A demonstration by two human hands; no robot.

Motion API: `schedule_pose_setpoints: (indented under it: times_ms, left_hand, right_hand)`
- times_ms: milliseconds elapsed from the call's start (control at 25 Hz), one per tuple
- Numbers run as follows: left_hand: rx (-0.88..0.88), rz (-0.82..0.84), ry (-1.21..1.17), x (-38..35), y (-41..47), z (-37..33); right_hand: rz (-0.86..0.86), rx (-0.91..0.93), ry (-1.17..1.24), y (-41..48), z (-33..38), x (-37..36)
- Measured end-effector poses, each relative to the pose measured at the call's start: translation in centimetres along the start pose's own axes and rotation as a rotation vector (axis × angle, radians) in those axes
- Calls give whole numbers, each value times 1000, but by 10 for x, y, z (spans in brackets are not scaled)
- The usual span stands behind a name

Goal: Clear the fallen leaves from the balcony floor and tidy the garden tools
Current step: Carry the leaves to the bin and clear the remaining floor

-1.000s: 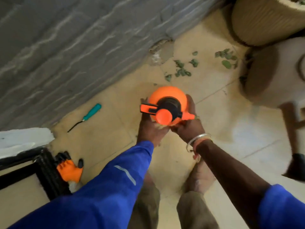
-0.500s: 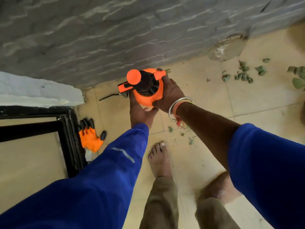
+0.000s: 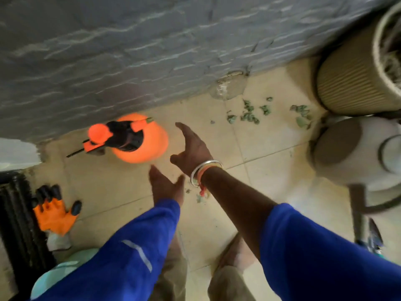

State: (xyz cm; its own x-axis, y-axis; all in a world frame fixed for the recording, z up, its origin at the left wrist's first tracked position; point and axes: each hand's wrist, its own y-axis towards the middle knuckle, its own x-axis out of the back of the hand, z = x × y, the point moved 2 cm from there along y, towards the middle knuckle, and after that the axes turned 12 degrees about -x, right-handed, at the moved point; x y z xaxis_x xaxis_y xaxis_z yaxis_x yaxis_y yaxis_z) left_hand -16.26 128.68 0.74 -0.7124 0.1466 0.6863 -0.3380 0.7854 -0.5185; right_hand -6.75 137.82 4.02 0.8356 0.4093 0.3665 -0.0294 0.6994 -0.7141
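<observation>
Left hand (image 3: 166, 187): held out flat, fingers straight, nothing gripped.
Right hand (image 3: 192, 148): stretched forward, fingers spread, nothing gripped.
Round orange plastic sprayer (image 3: 138, 140): set on the tiled floor (image 3: 271, 137), at 10 o'clock from both hands, untouched.
Green fallen leaves (image 3: 249, 116): scattered at 1 o'clock.

The sprayer (image 3: 138, 140) is standing on the floor (image 3: 267, 140) at the foot of the wall (image 3: 130, 51), with a thin tool (image 3: 74, 152) showing just left of it. To the sprayer's right, leaves (image 3: 249, 115) are lying scattered near the wall, and further right a pot (image 3: 347, 83) is sitting by the wall with a second pot (image 3: 347, 153) before it. A glove (image 3: 54, 213) is lying well before and left of the sprayer, while the right hand (image 3: 193, 148) and left hand (image 3: 166, 187) are hovering just right of it, apart from it.
</observation>
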Motion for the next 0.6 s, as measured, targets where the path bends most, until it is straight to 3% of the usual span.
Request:
schedule_pose_setpoints:
  times_ms: [200,360,480,520,600]
  left_hand:
    - [-355,521,-20,-92,-66,-122]
    - [-625,731,33,-168,-109,-217]
    - [-735,863,70,-215,-143,-265]
    - [-745,900,80,-227,-152,-275]
    - [-740,901,42,-246,-165,-290]
  right_hand:
    - [-335,-173,120,-52,-101,116]
    - [-868,-100,-89,-97,-178,230]
    - [-1253,-259,-296,-128,-227,302]
    - [-1280,-360,-250,-132,-244,317]
    - [-1159,-522,70,-128,-276,334]
